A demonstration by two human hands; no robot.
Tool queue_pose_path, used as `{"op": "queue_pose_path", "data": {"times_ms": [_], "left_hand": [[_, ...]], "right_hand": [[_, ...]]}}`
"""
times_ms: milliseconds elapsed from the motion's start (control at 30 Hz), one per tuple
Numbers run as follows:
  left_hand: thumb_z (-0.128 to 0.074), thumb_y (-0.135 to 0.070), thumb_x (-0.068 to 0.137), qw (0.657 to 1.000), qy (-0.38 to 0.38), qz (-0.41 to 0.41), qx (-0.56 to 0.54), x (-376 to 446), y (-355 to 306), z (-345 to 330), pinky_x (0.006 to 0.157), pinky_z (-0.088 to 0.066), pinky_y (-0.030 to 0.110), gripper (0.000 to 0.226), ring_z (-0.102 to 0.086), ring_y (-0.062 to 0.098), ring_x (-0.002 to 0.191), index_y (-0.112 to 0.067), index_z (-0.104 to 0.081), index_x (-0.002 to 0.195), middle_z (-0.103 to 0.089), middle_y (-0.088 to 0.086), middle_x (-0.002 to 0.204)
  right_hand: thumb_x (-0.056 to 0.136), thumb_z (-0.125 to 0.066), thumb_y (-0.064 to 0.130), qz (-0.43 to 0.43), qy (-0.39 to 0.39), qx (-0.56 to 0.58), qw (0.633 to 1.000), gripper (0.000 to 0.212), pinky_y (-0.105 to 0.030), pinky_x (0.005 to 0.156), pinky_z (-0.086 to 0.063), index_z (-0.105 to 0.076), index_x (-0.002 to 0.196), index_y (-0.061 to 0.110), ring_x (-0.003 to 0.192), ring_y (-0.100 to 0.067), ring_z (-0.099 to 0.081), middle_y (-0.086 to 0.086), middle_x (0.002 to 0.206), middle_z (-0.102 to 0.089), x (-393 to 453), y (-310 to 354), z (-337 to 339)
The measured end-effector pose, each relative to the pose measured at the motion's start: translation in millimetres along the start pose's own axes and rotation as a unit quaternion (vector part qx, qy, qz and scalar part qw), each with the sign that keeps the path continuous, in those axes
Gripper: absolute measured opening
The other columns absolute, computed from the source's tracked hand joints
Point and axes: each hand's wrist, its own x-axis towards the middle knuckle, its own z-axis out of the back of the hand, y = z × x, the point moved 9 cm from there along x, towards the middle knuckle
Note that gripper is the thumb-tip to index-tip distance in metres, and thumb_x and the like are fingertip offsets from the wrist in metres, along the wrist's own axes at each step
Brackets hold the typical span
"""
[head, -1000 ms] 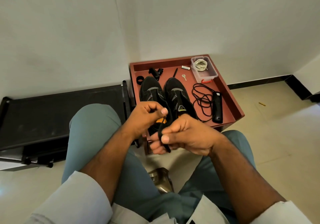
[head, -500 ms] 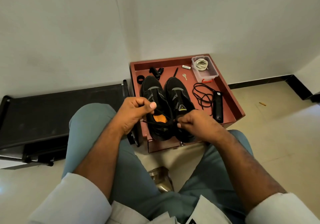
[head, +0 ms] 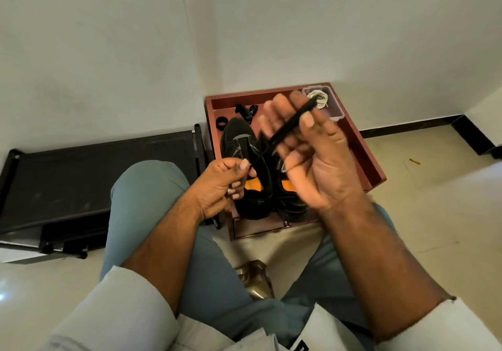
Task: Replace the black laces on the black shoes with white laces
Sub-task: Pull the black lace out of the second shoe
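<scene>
The black lace (head: 292, 122) is in both hands, above the pair of black shoes (head: 245, 160) that stand side by side on the low red desk (head: 373, 171), toes toward the wall. It looks doubled or bundled into a thick strand that runs from the right hand (head: 320, 155) down and left toward the left hand (head: 220, 185). Whether any of it is threaded through an eyelet cannot be told, as the hands cover much of the right-hand shoe.

By my reading, the step in hand is the removal stage: a black lace is being gathered or folded so it can be set aside. The white laces (head: 319, 99) lie coiled in a small clear box (head: 336, 111) at the far right corner of the desk, untouched, so the lacing itself is not yet begun. The next move likely calls for putting the black lace down clear of the shoes, then reaching for the box, taking out one white lace and finding its tip.

The right hand is raised, palm toward the camera, fingers spread and fairly straight, with the thumb pressing the lace against the fingers near their tips. The left hand sits lower, just over the left-hand shoe, fingers curled, pinching the lower end of the lace between thumb and forefinger. Both forearms reach forward over the knees.
</scene>
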Motion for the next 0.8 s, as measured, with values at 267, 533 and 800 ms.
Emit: {"op": "queue_pose_path", "data": {"times_ms": [267,533,800], "left_hand": [[-0.061,-0.03,0.087,0.991,0.033,0.053,0.119,-8,-7,10,0.046,-0.025,0.016,0.031,-0.034,0.004,0.047,-0.002,-0.074,0.086,-0.052,-0.003,0.055],[-0.079,-0.038,0.073,0.992,0.037,-0.02,0.121,-3,-17,1,0.052,-0.032,0.021,0.022,-0.041,0.001,0.047,-0.017,-0.073,0.068,-0.062,-0.005,0.057],[-0.089,-0.041,0.057,0.994,0.094,0.016,0.054,0,1,-29,0.05,-0.038,0.017,0.029,-0.049,0.003,0.05,-0.022,-0.076,0.073,-0.061,-0.008,0.061]], "right_hand": [[0.09,-0.063,0.013,-0.05,0.119,-0.728,0.673,0.015,-0.011,0.066,-0.041,-0.071,0.079,0.019,0.067,0.007,-0.059,0.018,0.067,-0.063,3,-39,78],[0.09,-0.063,0.006,-0.365,0.163,-0.441,0.803,0.012,-0.022,0.065,-0.051,-0.073,0.086,0.0,0.067,-0.011,-0.06,-0.003,0.072,-0.067,-50,-95,65],[0.082,-0.067,0.015,-0.131,0.079,0.031,0.988,0.027,-0.046,0.098,-0.05,-0.072,0.108,0.009,0.108,-0.027,-0.066,-0.01,0.108,-0.072,-14,-37,-5]]}}
